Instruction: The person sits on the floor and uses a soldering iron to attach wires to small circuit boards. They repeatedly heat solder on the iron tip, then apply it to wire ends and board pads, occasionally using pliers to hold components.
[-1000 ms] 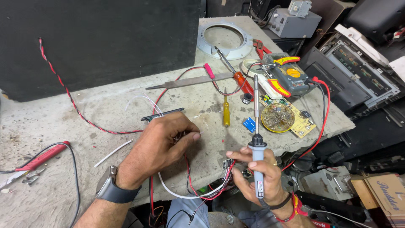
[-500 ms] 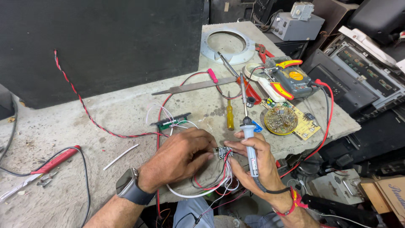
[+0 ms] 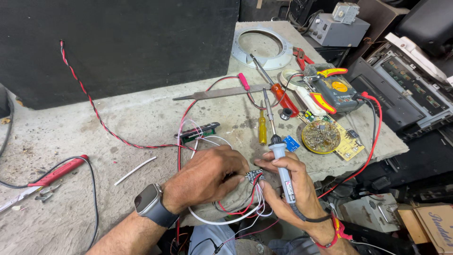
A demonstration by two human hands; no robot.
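A: Where's the small circuit board [image 3: 255, 175] sitting?

B: At the near edge of the concrete bench [image 3: 141, 127], pinched between both hands. The left hand [image 3: 207, 179] closes over it from 9 o'clock, fingers curled shut on the board and its red and white wires [image 3: 236, 212], which loop down off the edge toward 6 o'clock

A: And the right hand [image 3: 290, 186]?

B: It comes in from 3 o'clock. Its thumb and forefinger touch the board's right end, while the other fingers wrap tight around the soldering iron [image 3: 283, 167]

A: Which way does the iron lie?

B: Its long axis runs roughly 12 to 6, leaning a little to 11. The metal tip points away toward 12 o'clock, the grey handle comes back through the palm, and the cord leaves past the wrist at 5. So the board lies at 9 o'clock from the handle, just beside it, well below the tip

A: Which hand is nearer the board?

B: Both touch it; the left covers more of it

A: What's around?

B: A yellow screwdriver [image 3: 262, 130] at 12, just beside the iron's tip. A round solder-covered board [image 3: 322, 137] at 2, a clamp meter [image 3: 332, 87] beyond it, and a flat metal file [image 3: 222, 92] at 11. A red probe [image 3: 56, 172] lies well apart at 9
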